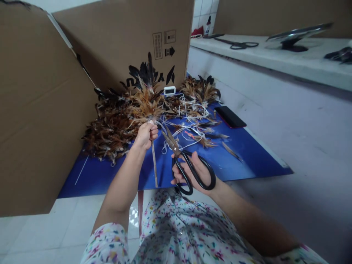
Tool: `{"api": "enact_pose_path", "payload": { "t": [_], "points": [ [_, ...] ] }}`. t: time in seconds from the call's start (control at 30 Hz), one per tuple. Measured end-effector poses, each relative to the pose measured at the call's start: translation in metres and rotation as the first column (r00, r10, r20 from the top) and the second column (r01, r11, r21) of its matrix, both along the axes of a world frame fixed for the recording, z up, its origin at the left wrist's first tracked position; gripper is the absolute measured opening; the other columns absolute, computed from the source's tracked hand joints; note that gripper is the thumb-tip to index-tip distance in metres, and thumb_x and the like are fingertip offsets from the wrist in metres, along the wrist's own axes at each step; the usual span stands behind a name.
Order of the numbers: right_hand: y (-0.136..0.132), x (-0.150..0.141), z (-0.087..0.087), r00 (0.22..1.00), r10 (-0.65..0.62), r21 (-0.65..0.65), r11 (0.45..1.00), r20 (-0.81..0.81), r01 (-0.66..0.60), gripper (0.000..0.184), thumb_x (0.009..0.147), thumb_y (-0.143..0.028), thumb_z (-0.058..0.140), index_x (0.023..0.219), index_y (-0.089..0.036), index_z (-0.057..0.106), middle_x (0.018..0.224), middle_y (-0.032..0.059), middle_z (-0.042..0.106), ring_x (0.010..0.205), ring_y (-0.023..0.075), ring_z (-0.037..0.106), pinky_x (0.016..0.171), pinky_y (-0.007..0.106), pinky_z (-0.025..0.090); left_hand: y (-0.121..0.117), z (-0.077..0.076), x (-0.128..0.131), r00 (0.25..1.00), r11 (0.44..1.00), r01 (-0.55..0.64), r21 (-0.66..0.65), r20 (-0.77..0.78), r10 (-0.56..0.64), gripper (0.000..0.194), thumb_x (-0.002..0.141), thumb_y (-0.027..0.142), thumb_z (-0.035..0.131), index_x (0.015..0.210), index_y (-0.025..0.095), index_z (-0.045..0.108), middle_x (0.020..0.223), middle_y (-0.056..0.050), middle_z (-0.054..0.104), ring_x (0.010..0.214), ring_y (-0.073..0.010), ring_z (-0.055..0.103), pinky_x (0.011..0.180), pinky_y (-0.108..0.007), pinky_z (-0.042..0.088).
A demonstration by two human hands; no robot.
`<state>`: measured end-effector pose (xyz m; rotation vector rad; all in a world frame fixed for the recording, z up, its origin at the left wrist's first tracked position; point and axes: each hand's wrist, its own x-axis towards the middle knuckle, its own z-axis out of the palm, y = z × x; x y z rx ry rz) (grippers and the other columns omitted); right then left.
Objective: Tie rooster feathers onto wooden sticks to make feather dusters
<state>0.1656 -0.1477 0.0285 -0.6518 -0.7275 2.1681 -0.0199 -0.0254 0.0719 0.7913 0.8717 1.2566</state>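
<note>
My left hand (146, 136) is closed around the base of a feather duster (148, 104), whose brown and black feathers fan upward. Its thin stick (154, 165) comes out below my fist and slants down over the table edge. From my left fingers a white string (161, 124) runs toward the blades of the large scissors (176, 148). My right hand (196, 170) holds these scissors by their black loop handles, the blades pointing up and left, slightly parted. Whether the blades touch the string I cannot tell.
Brown feather bundles (110, 124) pile up at left; more feathers (200, 90) lie at the back right. Loose white string (189, 128) tangles on the blue table (233, 163). A phone (230, 116) lies at right. Cardboard (115, 40) walls the back and left; a ledge (264, 49) holds other scissors (239, 44).
</note>
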Motion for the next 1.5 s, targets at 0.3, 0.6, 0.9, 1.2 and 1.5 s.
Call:
{"api": "enact_pose_path", "payload": {
  "t": [0.3, 0.6, 0.9, 1.2, 1.5],
  "points": [
    [0.015, -0.019, 0.011, 0.996, -0.084, 0.008, 0.996, 0.033, 0.083, 0.055, 0.076, -0.074, 0.055, 0.099, -0.024, 0.051, 0.059, -0.0064, 0.044, 0.048, 0.0095, 0.038, 0.050, 0.024, 0.040, -0.003, -0.002, 0.004, 1.000, 1.000, 0.025, 0.005, -0.016, -0.025, 0.022, 0.085, 0.021, 0.059, 0.075, 0.018, 0.039, 0.055, 0.009, 0.032, 0.037, -0.0001, 0.022, 0.036, -0.012, 0.011],
    [0.020, -0.022, 0.005, 0.986, -0.131, 0.019, 0.991, 0.101, 0.130, 0.057, 0.075, -0.076, 0.056, 0.097, -0.024, 0.050, 0.053, -0.0084, 0.039, 0.040, 0.0063, 0.031, 0.037, 0.018, 0.028, -0.003, -0.005, 0.006, 0.999, 1.000, 0.022, 0.001, -0.026, -0.022, 0.024, 0.087, 0.019, 0.054, 0.073, 0.019, 0.035, 0.055, 0.009, 0.033, 0.036, -0.0002, 0.023, 0.036, -0.013, 0.011],
    [0.021, -0.012, 0.002, 0.972, -0.116, 0.080, 0.992, 0.204, 0.101, 0.060, 0.073, -0.078, 0.055, 0.097, -0.024, 0.048, 0.050, -0.0103, 0.036, 0.037, 0.0056, 0.026, 0.034, 0.017, 0.024, -0.003, -0.004, 0.007, 0.999, 1.000, 0.011, -0.013, -0.031, -0.012, 0.026, 0.087, 0.020, 0.054, 0.072, 0.019, 0.033, 0.055, 0.009, 0.033, 0.037, -0.0003, 0.023, 0.037, -0.013, 0.011],
    [0.056, 0.064, 0.028, -0.006, -0.617, 0.553, 0.710, 0.787, -0.436, 0.043, 0.080, -0.058, 0.060, 0.106, -0.025, 0.062, 0.077, 0.0040, 0.068, 0.074, 0.0236, 0.066, 0.062, 0.029, 0.043, 0.000, -0.007, 0.006, 0.999, 0.999, 0.040, -0.029, -0.005, -0.040, 0.024, 0.087, 0.020, 0.056, 0.073, 0.019, 0.036, 0.054, 0.009, 0.032, 0.037, -0.0002, 0.021, 0.037, -0.012, 0.010],
    [0.094, 0.090, 0.018, -0.371, -0.652, 0.297, 0.682, 0.662, -0.668, 0.049, 0.084, -0.043, 0.055, 0.129, -0.024, 0.055, 0.109, 0.0145, 0.072, 0.096, 0.0359, 0.068, 0.073, 0.040, 0.048, -0.005, -0.009, 0.013, 0.995, 0.993, 0.095, -0.072, -0.015, -0.096, 0.023, 0.085, 0.018, 0.058, 0.073, 0.018, 0.038, 0.055, 0.009, 0.032, 0.038, -0.0002, 0.021, 0.037, -0.012, 0.010]
  ]
}}
